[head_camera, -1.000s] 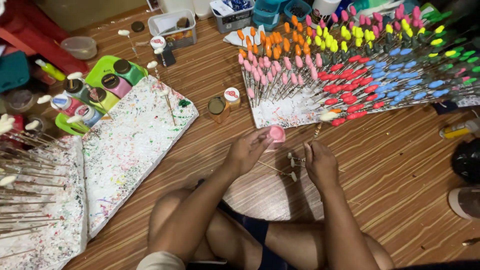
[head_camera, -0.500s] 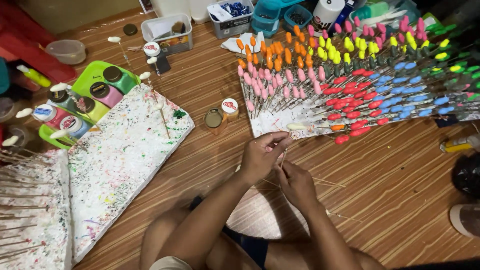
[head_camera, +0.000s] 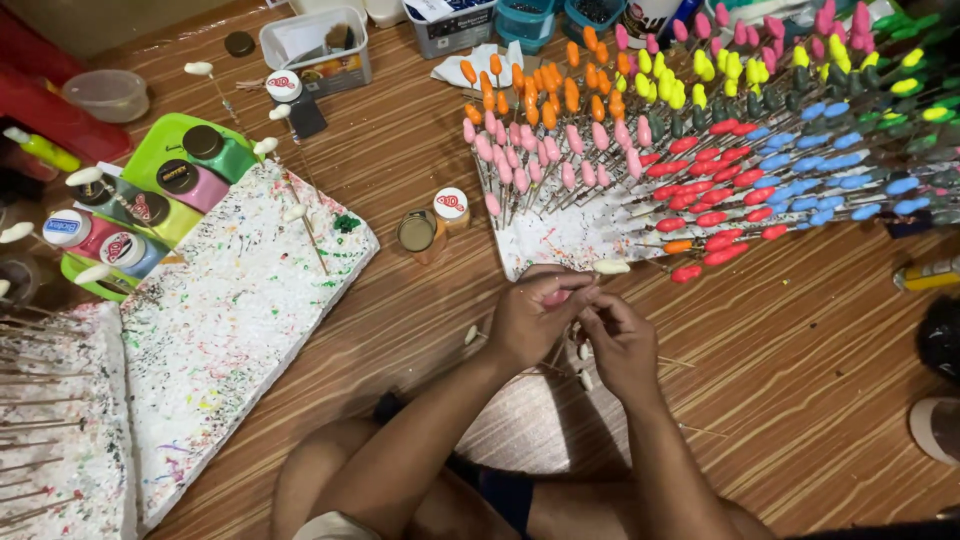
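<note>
1. Wood-grain floor (head_camera: 800, 380) carries everything.
2. Paint-speckled foam board (head_camera: 230, 330) lies left; another board (head_camera: 560, 235) with coloured sticks at top right.
3. Green tray (head_camera: 150, 150) of jars at far left.
4. Two small jars (head_camera: 430, 225) between the boards.
5. Clear tub (head_camera: 315, 50) at top.

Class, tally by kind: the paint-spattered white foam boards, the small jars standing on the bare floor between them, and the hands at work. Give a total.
Foam boards: 3
Small jars: 2
Hands, left hand and right hand: 2
Total: 7
</note>
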